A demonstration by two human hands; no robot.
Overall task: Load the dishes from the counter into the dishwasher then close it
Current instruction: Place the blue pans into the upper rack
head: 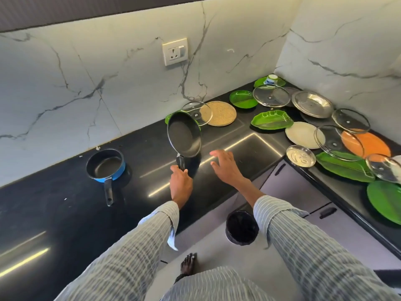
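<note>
My left hand grips the handle of a black frying pan and holds it tilted up above the black counter. My right hand hovers open just right of the pan, fingers spread, holding nothing. A blue saucepan with a black handle sits on the counter to the left. Many dishes crowd the right corner: green leaf-shaped plates, glass lids, a steel plate, a white plate, an orange plate and a small steel plate. No dishwasher is in view.
A round woven mat and a glass lid lie behind the pan. A white cup stands in the far corner. A wall socket sits on the marble backsplash. A black bin stands on the floor beside grey cabinet drawers.
</note>
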